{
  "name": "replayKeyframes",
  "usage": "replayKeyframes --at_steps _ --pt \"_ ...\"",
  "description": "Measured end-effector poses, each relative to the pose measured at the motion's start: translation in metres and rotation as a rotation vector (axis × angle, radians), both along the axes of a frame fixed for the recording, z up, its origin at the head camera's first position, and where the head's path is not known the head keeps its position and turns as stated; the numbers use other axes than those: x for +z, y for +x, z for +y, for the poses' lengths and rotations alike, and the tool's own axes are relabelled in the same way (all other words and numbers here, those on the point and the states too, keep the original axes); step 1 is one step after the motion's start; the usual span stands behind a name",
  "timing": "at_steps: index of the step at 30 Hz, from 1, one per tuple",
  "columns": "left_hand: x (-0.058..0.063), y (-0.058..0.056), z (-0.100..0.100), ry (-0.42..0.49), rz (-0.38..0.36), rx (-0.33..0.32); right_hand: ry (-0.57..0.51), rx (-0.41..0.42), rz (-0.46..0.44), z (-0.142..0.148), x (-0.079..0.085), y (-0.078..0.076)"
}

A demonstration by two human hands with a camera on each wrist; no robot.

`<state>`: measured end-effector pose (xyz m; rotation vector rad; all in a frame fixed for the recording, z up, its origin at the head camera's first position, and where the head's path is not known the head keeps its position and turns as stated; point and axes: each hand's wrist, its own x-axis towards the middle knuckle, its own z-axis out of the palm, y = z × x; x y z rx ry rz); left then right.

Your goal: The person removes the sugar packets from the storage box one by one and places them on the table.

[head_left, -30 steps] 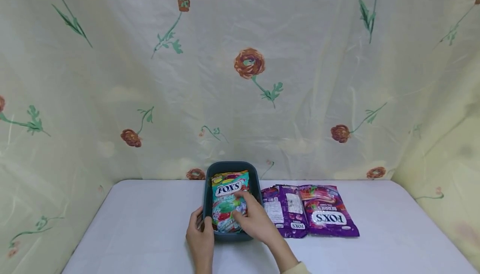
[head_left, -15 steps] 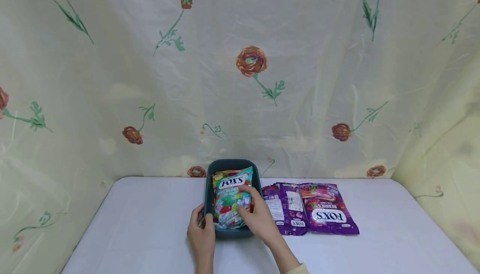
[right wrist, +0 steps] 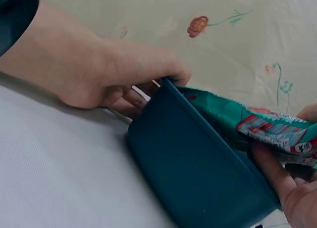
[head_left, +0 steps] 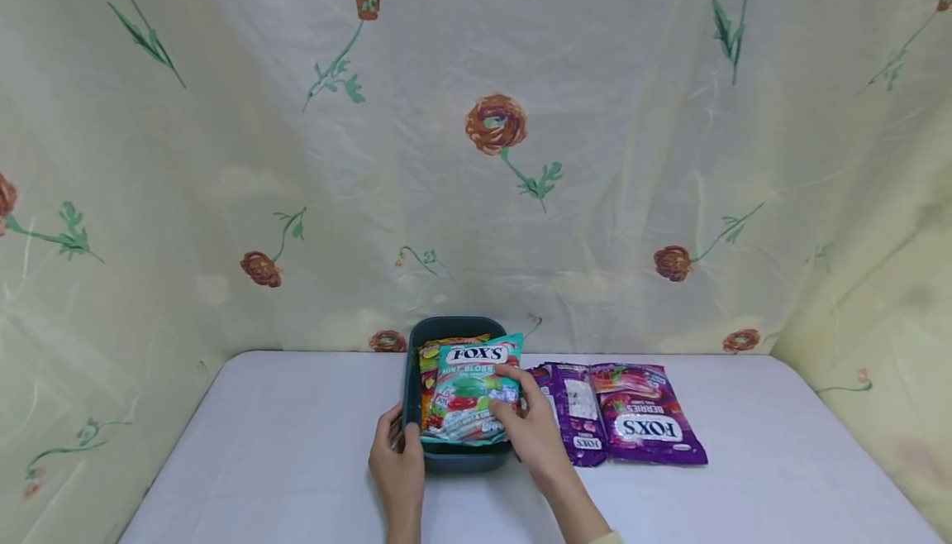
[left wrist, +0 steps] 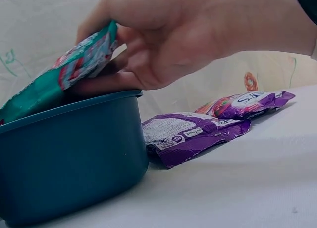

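Observation:
In the head view a dark teal plastic bin (head_left: 467,463) stands at the middle of the table. My left hand (head_left: 397,460) grips its left wall, thumb over the rim, as the right wrist view also shows of that hand (right wrist: 124,69). My right hand (head_left: 537,438) pinches a green Fox's candy bag (head_left: 470,395) by its right side. The bag tilts up over the bin's right rim in the left wrist view, with the right hand's thumb beneath its edge. Under it, inside the bin, a yellow-orange candy bag (head_left: 429,374) is partly hidden.
Two purple Fox's candy bags lie flat right of the bin: one back side up (head_left: 583,416), partly behind my right hand, and one berries bag (head_left: 647,416) front up. A flowered curtain (head_left: 595,155) hangs close behind the white table (head_left: 297,445).
My right hand has drawn the green bag up and to the right, so it now overlaps the bin's right rim and uncovers more of the yellow-orange bag. The left hand stays on the bin.

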<state>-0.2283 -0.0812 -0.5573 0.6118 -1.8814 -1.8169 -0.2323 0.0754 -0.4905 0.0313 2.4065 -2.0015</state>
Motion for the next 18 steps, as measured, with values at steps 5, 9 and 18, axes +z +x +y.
replayKeyframes --at_steps 5,9,18 --pt "0.0 0.0 0.0 -0.004 0.005 -0.006 -0.038 0.012 0.006 0.007 -0.002 0.005" --pt "0.0 -0.001 0.0 -0.009 0.001 -0.005 -0.05 0.013 0.013 0.013 -0.005 0.006" --pt "-0.001 -0.001 0.0 -0.014 -0.005 -0.01 -0.117 0.033 0.065 0.023 -0.012 0.014"
